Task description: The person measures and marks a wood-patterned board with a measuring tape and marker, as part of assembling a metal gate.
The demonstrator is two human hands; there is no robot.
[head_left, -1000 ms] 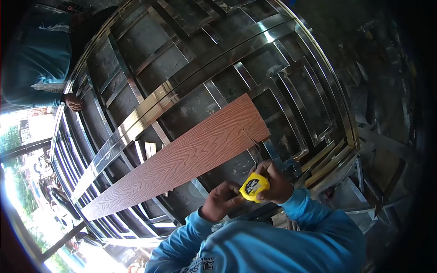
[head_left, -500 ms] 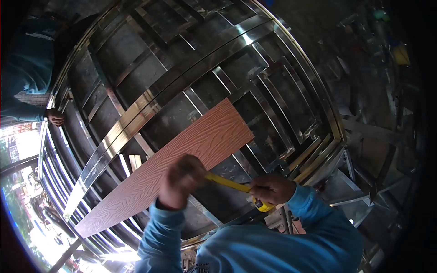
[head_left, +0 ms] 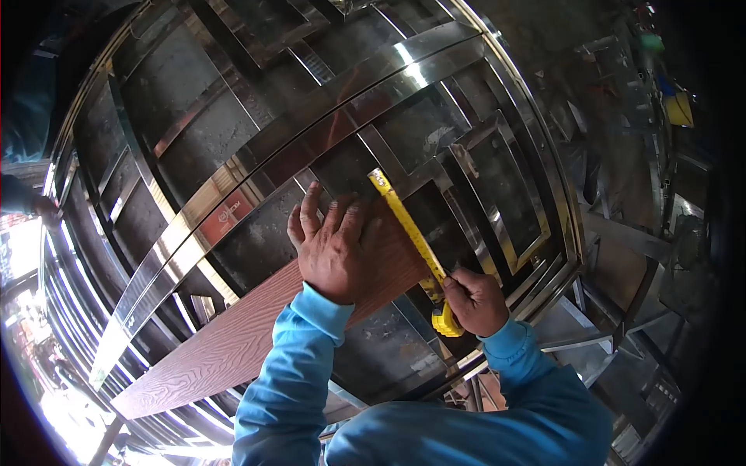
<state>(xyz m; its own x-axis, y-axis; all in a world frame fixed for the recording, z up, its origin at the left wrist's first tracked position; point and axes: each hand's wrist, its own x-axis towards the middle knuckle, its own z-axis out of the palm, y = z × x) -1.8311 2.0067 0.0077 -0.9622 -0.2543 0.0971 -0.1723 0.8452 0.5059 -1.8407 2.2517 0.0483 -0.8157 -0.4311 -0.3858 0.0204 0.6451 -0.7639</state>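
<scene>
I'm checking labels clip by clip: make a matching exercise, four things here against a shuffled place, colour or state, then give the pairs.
1. left hand
2. right hand
3. plank
4. tape blade

A. yellow, drawn out by the plank's end
B. closed on the tape measure
C. reddish brown, wood-grained
D. over the plank, back upward

Pairs: 1-D; 2-B; 3-C; 4-A

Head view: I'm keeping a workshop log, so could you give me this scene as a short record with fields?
Left hand: fingers spread over the plank
Right hand: holding the tape measure
Tape strip: yellow, pulled out along the plank's end
Plank: reddish, wood-grained, lying across the frame
Frame: shiny metal bars
Other person's hand: at the frame's edge, dim
</scene>
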